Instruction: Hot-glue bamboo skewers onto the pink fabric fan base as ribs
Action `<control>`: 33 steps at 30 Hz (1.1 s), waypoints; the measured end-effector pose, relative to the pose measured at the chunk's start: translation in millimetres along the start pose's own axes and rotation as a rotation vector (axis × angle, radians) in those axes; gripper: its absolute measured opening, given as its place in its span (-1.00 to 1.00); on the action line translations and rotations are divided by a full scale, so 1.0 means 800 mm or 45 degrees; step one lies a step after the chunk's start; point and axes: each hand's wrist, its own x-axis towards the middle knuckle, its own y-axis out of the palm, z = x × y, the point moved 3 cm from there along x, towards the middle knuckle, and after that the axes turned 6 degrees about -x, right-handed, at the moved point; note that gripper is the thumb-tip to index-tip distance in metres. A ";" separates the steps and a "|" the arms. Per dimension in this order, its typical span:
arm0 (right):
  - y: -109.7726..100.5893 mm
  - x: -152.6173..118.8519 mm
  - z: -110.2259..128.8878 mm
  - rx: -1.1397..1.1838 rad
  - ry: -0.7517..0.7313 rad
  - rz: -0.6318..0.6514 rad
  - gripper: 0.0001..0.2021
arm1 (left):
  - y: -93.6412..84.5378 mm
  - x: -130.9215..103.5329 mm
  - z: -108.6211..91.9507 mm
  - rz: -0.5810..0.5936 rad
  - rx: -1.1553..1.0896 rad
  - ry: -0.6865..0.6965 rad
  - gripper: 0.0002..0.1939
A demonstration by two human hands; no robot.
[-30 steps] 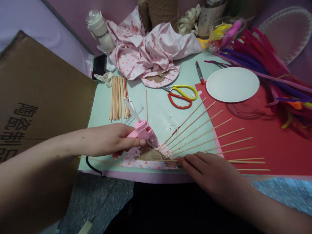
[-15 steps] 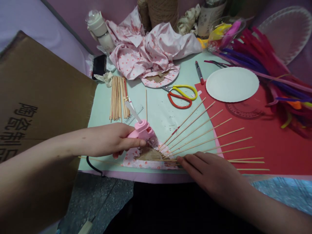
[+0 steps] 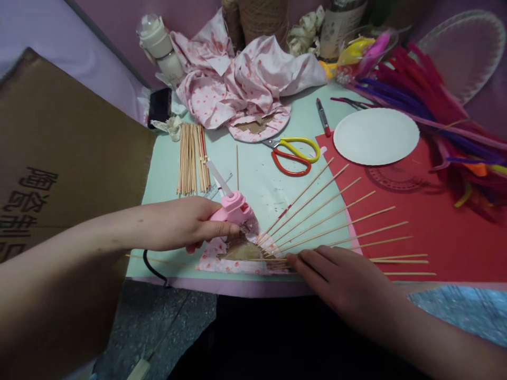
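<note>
My left hand (image 3: 202,227) is closed round a pink hot glue gun (image 3: 234,207), with a pale glue stick poking up from its back end. Below the gun's front lies a half-round piece of flower-patterned fabric (image 3: 243,266) with bare brown card (image 3: 240,248) in its middle; the nozzle is hard to make out. Thin wooden sticks (image 3: 336,227) fan out from this piece to the right. My right hand (image 3: 340,279) rests over the lowest sticks at the table's front edge, its fingers together and the fingertips holding a stick against the piece.
A bundle of sticks (image 3: 192,158) and scissors (image 3: 295,157) lie behind my hands. Crumpled patterned fabric (image 3: 253,68) fills the back, near a bottle (image 3: 160,45). To the right are a white paper plate (image 3: 376,136), red paper (image 3: 396,221) and pipe cleaners (image 3: 435,100). A cardboard box (image 3: 71,158) stands left.
My left hand has shifted the glue gun very slightly to the right. My right hand stays where it was on the sticks.
</note>
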 end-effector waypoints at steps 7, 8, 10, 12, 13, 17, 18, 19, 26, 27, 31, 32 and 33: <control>0.001 0.000 -0.002 -0.014 -0.001 -0.007 -0.54 | 0.000 0.004 -0.003 0.001 0.015 0.054 -0.46; 0.001 0.000 -0.002 -0.012 -0.002 -0.008 -0.54 | 0.000 0.004 -0.003 0.000 0.016 0.057 -0.46; 0.001 0.000 -0.001 -0.008 -0.003 -0.001 -0.55 | 0.000 0.004 -0.003 -0.001 0.027 0.048 -0.46; 0.001 -0.001 -0.001 -0.008 0.002 0.002 -0.56 | 0.000 0.004 -0.002 -0.003 0.037 0.036 -0.46; 0.001 -0.001 -0.001 -0.008 0.004 0.004 -0.56 | 0.000 0.004 -0.001 -0.002 0.037 0.034 -0.45; 0.001 -0.001 -0.001 0.002 -0.002 0.006 -0.55 | 0.001 0.005 0.001 0.007 0.022 0.047 -0.43; 0.001 0.000 -0.001 0.005 -0.001 0.003 -0.55 | 0.002 0.005 0.002 0.012 0.017 0.050 -0.43; 0.000 0.000 -0.001 0.006 0.002 -0.003 -0.55 | 0.002 0.006 0.002 0.013 0.016 0.051 -0.43; -0.001 0.001 -0.001 0.004 0.006 -0.017 -0.56 | 0.002 0.005 -0.003 -0.014 0.030 0.068 -0.47; -0.001 0.002 -0.001 0.000 0.005 -0.021 -0.56 | 0.002 0.004 -0.003 -0.023 0.028 0.058 -0.48; -0.003 0.004 -0.001 0.004 0.008 -0.013 -0.56 | 0.000 0.004 0.001 -0.064 -0.050 0.032 -0.51; -0.004 0.005 -0.001 0.007 0.008 -0.016 -0.56 | -0.001 0.003 0.002 -0.074 -0.082 0.031 -0.53; -0.004 0.005 -0.001 0.008 0.009 -0.015 -0.55 | -0.001 0.003 0.003 -0.080 -0.112 0.032 -0.56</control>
